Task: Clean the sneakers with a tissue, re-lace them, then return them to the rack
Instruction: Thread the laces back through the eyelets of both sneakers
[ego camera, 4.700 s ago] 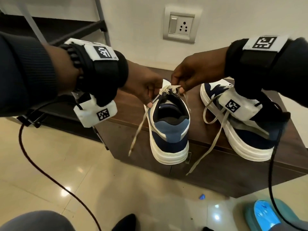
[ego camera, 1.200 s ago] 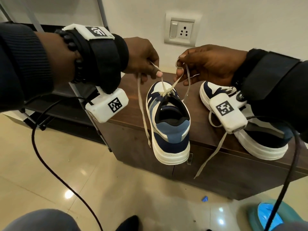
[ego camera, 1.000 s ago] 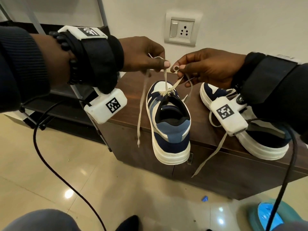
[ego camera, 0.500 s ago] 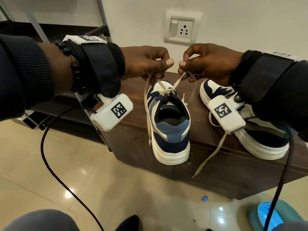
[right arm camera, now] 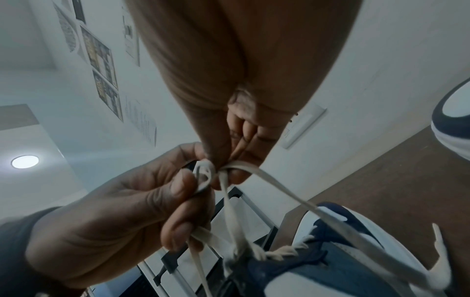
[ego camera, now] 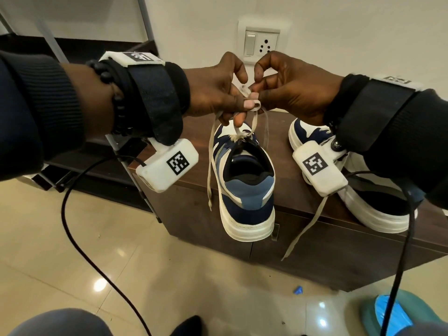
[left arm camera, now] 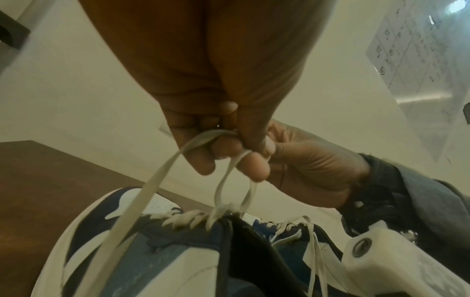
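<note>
Left hand (ego camera: 213,93) and right hand (ego camera: 291,93) pinch the lace (ego camera: 252,106) loops above the near-edge sneaker (ego camera: 244,190); a slipped pinch would likely undo the bow.

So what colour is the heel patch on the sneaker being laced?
Light blue, above a navy band and white sole, on the sneaker; the head view shows it best.

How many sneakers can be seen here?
2. One sneaker stands on the cabinet, under both hands tying its lace; the other sneaker is beside it, partly hidden by the right wrist.
</note>
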### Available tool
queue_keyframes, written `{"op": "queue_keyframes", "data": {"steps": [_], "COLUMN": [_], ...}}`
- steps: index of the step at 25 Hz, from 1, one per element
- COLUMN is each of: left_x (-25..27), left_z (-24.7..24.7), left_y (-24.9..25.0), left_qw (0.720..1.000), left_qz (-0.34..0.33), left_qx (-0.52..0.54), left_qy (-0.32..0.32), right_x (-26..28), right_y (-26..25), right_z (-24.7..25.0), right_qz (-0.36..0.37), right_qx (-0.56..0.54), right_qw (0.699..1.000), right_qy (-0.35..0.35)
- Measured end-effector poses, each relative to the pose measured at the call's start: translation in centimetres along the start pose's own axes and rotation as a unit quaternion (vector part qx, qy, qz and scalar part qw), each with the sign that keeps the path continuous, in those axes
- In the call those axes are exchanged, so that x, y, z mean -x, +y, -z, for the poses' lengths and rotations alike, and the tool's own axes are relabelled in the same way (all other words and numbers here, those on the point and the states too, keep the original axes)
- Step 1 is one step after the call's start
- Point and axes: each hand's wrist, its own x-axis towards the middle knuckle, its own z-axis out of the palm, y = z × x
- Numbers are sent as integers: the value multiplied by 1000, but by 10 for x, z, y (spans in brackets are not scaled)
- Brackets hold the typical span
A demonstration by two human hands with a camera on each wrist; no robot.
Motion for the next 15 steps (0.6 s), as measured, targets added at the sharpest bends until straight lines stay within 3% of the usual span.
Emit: {"op": "queue_keyframes", "data": {"steps": [3,8,15], "left_x": [1,-1,-1], "left_z": [0,-3,-3], "left_y": [3,-2,-13], "left_qw": [998,1000,998], "left_qz": [16,2,22], "left_qx": [-59,-9,36], "left_qy": [-4,16,47], "right_x": [1,0,8], "right_y": [0,1,6], "right_z": [-1,4,4], "right_qz": [12,14,-1], "right_qx": [34,85,14], "right_qw": [999,996,998], "right_qy": [-12,-14,-66]}}
